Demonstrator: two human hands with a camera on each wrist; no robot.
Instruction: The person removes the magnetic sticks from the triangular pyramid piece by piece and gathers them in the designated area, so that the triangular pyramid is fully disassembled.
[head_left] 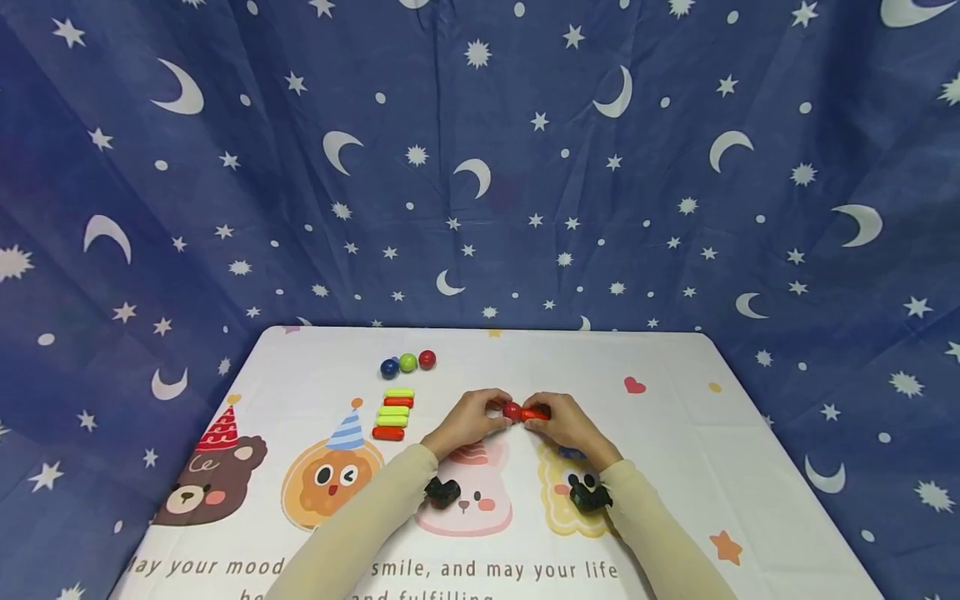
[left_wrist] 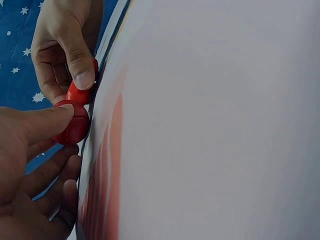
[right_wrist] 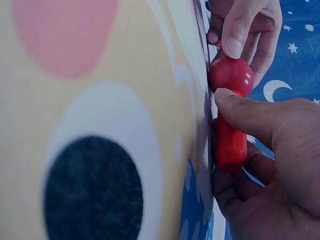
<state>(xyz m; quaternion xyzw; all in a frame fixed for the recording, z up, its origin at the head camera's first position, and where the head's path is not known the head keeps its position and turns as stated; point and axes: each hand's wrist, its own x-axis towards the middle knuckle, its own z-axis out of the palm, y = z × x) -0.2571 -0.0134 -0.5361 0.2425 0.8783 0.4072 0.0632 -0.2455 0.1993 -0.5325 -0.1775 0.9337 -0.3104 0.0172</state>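
Observation:
At the middle of the table my left hand (head_left: 493, 414) pinches a red ball (head_left: 512, 410) between thumb and fingers. My right hand (head_left: 538, 421) grips a short red stick (head_left: 536, 413), whose end touches the ball. In the right wrist view the red stick (right_wrist: 230, 145) stands end-on against the red ball (right_wrist: 231, 74), just off the cloth. The left wrist view shows my thumb lying over the red ball (left_wrist: 72, 122), with the stick (left_wrist: 80, 93) behind it.
A white tablecloth (head_left: 675, 433) with cartoon animals covers the table. To the back left lie a blue ball (head_left: 389, 367), a green ball (head_left: 407, 362) and a red ball (head_left: 427, 359), and below them several yellow-green and red sticks (head_left: 393, 414). A starry blue curtain hangs behind.

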